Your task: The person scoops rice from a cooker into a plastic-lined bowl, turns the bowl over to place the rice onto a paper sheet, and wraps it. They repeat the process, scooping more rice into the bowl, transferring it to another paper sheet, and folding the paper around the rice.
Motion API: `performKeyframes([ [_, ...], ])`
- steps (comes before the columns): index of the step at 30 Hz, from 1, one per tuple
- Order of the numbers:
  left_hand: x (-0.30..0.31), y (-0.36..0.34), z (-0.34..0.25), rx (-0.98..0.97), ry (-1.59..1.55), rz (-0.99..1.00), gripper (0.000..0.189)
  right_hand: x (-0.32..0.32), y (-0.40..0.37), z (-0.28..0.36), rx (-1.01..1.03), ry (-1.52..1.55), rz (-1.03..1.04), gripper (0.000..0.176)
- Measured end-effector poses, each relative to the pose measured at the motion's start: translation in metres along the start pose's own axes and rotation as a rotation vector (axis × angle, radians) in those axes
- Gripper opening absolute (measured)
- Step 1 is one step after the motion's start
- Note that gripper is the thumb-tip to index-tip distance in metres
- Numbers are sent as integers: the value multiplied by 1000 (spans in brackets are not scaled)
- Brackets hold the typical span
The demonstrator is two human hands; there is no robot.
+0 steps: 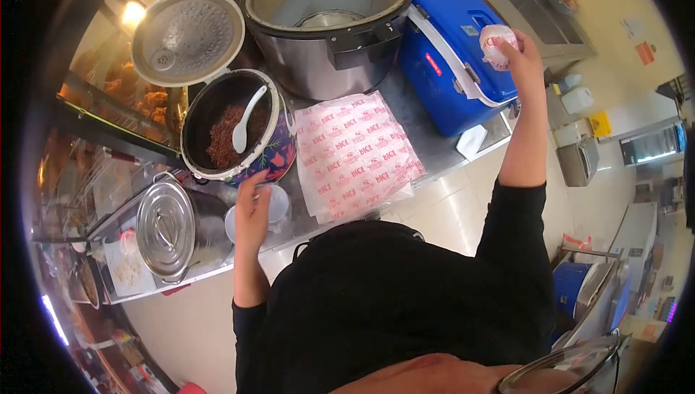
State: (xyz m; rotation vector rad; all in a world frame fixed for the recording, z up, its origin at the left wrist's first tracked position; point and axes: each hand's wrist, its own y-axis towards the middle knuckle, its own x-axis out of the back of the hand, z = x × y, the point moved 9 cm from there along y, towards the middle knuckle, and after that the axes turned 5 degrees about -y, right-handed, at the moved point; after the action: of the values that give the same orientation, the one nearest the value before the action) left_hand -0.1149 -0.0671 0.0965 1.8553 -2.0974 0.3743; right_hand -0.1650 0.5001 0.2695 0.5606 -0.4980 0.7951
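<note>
Small round parcel wrapped in white paper with red lettering (498,41): head view, held in the closed fingers of the right hand (520,57), arm stretched forward, above the lid of the blue plastic cooler box with a white handle (441,79). The left hand (252,213) lies against a clear plastic cup (277,204) at the near edge of the steel counter (427,151); whether its fingers close round the cup cannot be told. Between the hands lies a stack of white paper sheets printed in red (355,155). Behind the cup stands an open floral-patterned cooker holding reddish-brown grains (224,130), a white plastic spoon (246,120) resting in it. A large steel pot (326,32) stands behind the sheets, and a lidded steel pot (168,229) to the left of the cup.
</note>
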Motion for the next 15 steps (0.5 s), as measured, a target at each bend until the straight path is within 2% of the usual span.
performKeyframes([
  [4, 27, -12, 39, 38, 578, -48, 36, 1, 36, -47, 1, -553, -43, 47],
  [5, 28, -16, 51, 48, 721, -63, 37, 6, 32, -39, 129, -552, -111, 40],
  [8, 25, -18, 59, 142, 903, -69, 38, -9, 21, -20, 381, -560, -79, 36],
  [10, 27, -15, 56, 163, 968, -126, 42, -11, 23, -16, 312, -594, -10, 33],
  [12, 31, -16, 56, 200, 1017, -171, 48, -12, 19, 24, 627, -820, -265, 31],
  [15, 31, -15, 62, 230, 1054, -112, 53, -53, -60, 157, 593, -167, -211, 28],
])
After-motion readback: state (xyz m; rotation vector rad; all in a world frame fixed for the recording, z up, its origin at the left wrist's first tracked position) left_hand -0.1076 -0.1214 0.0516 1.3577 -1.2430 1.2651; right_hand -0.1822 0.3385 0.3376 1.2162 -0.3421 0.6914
